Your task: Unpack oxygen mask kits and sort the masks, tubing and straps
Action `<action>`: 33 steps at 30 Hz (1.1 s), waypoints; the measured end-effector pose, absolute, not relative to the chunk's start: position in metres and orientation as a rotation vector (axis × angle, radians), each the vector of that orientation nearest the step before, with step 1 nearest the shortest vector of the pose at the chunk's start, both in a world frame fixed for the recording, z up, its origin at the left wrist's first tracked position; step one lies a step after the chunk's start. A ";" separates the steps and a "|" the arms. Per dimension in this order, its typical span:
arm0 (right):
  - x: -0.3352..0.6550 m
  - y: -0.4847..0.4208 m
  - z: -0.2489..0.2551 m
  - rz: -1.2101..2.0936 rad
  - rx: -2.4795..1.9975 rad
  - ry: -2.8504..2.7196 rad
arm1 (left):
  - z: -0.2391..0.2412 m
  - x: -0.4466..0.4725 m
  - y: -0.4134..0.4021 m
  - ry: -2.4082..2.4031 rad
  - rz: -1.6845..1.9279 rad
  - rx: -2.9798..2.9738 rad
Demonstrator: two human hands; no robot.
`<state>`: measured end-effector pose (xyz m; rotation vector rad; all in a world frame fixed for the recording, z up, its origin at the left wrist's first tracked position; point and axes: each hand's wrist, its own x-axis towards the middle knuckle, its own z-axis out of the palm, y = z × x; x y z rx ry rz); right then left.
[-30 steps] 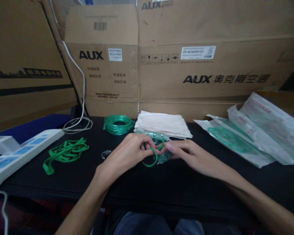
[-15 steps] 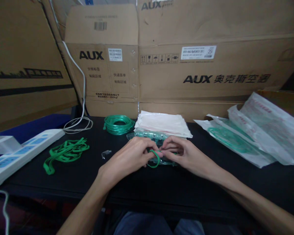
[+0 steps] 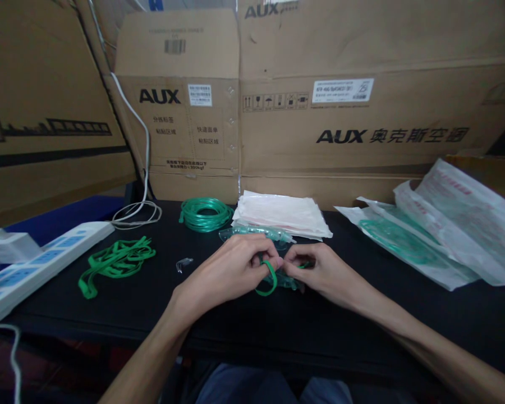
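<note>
My left hand (image 3: 238,261) is closed in a pinch on a thin green elastic strap (image 3: 271,280), which curls in a loop below its fingertips. Close against it, my right hand (image 3: 326,268) pinches too, and a bit of green strap shows between its fingers. Translucent green plastic pieces (image 3: 289,282), which look like oxygen mask parts, lie under both hands and are mostly hidden. More of this clear green plastic (image 3: 256,230) shows just beyond my knuckles. The strap's far end and how it meets the plastic are covered by my fingers.
A bundle of green straps (image 3: 120,258), a small clear plastic piece (image 3: 184,264) and a power strip (image 3: 46,261) lie left. Behind are coiled green tubing (image 3: 206,214) and white sheets (image 3: 280,213). Packets of green tubing (image 3: 404,238) lie right. Cardboard boxes (image 3: 345,157) stand behind.
My fingertips have drawn slightly apart, the right hand shifting a little to the right. The strap loop below my left fingers hangs rounder and slightly lower. The view has shifted slightly.
</note>
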<state>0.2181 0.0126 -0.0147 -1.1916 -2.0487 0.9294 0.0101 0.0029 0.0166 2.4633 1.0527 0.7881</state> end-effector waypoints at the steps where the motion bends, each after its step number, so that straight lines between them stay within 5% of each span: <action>1: 0.219 0.013 -0.014 0.985 -1.201 -2.022 | 0.018 0.010 0.002 1.041 0.795 2.467; 8: 0.222 0.016 -0.012 1.084 -1.226 -1.962 | 0.024 0.009 0.000 0.993 0.849 2.379; 20: 0.217 0.011 -0.018 0.617 -1.068 -2.026 | 0.012 0.010 0.004 1.191 0.785 2.444; 33: 0.220 0.016 -0.019 0.928 -1.226 -1.842 | 0.022 0.009 -0.001 0.954 0.874 2.514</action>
